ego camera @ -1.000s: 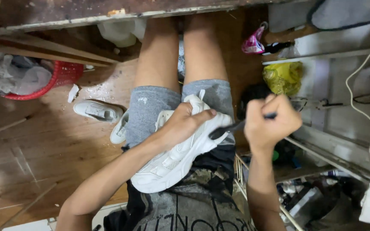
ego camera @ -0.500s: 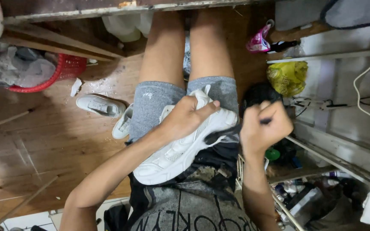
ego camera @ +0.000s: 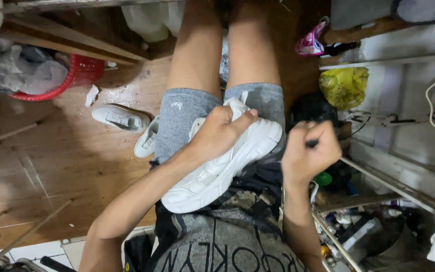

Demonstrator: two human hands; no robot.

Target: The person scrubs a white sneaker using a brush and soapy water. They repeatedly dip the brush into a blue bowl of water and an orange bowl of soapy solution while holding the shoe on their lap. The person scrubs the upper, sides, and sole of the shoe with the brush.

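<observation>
White sneaker [ego camera: 222, 166] gripped by left hand [ego camera: 217, 133] | right hand [ego camera: 310, 153] fisted on brush handle [ego camera: 312, 143] (now lower, bristles hidden)

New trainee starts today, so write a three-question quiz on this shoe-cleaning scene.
1. True or false: the left hand grips the white shoe lying on the person's lap.
2. What does the right hand hold? A) a dark thin-handled tool B) a sponge C) a spray bottle
3. Fill in: on the wooden floor, beside the person's left thigh, lie two more white ____.

Key: 1 true; 2 A, only the dark tool handle shows from the closed fingers; 3 shoes.
</observation>
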